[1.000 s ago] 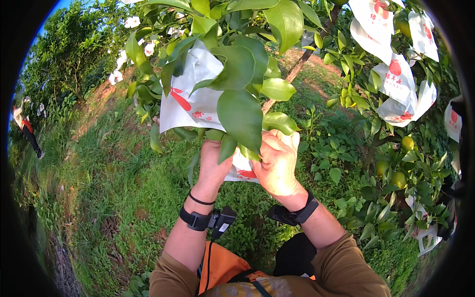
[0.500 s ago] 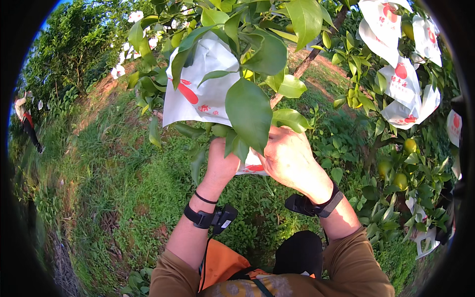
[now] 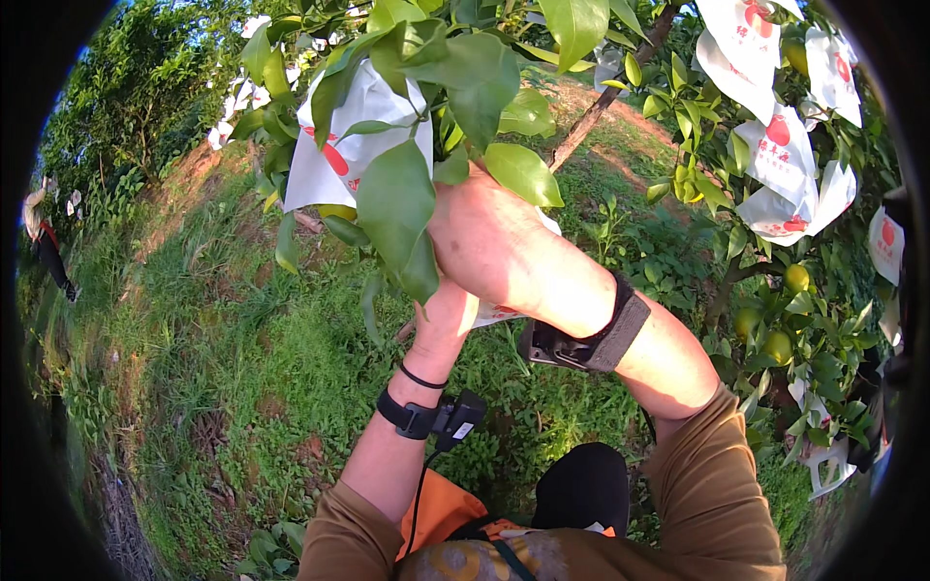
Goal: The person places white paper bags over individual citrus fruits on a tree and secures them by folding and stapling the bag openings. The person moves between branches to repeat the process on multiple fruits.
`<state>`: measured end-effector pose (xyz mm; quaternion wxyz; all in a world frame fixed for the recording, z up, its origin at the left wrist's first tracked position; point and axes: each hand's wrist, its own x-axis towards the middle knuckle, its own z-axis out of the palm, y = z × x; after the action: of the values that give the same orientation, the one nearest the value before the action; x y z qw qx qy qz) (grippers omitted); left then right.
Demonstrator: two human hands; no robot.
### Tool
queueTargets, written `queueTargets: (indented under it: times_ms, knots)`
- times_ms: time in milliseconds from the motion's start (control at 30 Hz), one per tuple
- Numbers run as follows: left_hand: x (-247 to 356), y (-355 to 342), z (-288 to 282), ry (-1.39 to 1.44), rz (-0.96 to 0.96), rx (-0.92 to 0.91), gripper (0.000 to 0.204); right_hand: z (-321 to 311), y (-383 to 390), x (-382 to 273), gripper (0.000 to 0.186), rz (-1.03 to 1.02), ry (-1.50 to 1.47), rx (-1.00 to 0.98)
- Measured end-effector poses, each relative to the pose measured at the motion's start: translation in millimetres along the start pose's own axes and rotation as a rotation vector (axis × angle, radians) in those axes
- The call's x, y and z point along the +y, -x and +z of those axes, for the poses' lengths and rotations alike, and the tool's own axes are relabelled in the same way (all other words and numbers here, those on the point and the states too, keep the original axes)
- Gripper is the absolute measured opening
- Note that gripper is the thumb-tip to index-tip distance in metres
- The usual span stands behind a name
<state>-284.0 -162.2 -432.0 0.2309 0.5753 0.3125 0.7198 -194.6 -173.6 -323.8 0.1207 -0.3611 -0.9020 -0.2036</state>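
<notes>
Both of my hands are together beneath a leafy citrus branch. My right hand (image 3: 489, 237) is crossed over the left, its back toward me and its fingers hidden behind leaves. Below it, my left hand (image 3: 448, 308) shows little more than its wrist and heel; the right hand and a large green leaf (image 3: 392, 203) cover its fingers. Bits of a white paper fruit bag (image 3: 497, 314) with red print show behind my hands. To their upper left hangs another white bag (image 3: 373, 114), with a yellowish fruit (image 3: 336, 211) at its lower edge.
Several white bags (image 3: 775, 160) hang on the tree at the right, above green-yellow fruits (image 3: 777, 345). A brown branch (image 3: 591, 121) slants behind the leaves. Low at the right is a white plastic object (image 3: 829, 469). Another person (image 3: 46, 237) stands far left on the grassy slope.
My right hand has moved up and left, crossing over my left hand. The left hand has shifted slightly right. The leaves and upper bag now appear farther left.
</notes>
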Motion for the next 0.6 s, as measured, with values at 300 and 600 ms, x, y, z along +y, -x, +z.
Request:
queueTargets:
  times_ms: [300, 600]
  knots:
    - [8.0, 26.4, -13.3, 0.196, -0.213, -0.044, 0.015, 59.5, 6.5, -88.5, 0.031, 0.336, 0.188, 0.102]
    - [-2.5, -7.1, -7.4, -0.022, -0.237, -0.094, 0.029, 35.3, 96.2, -4.6, 0.042, 0.277, -0.262, 0.738]
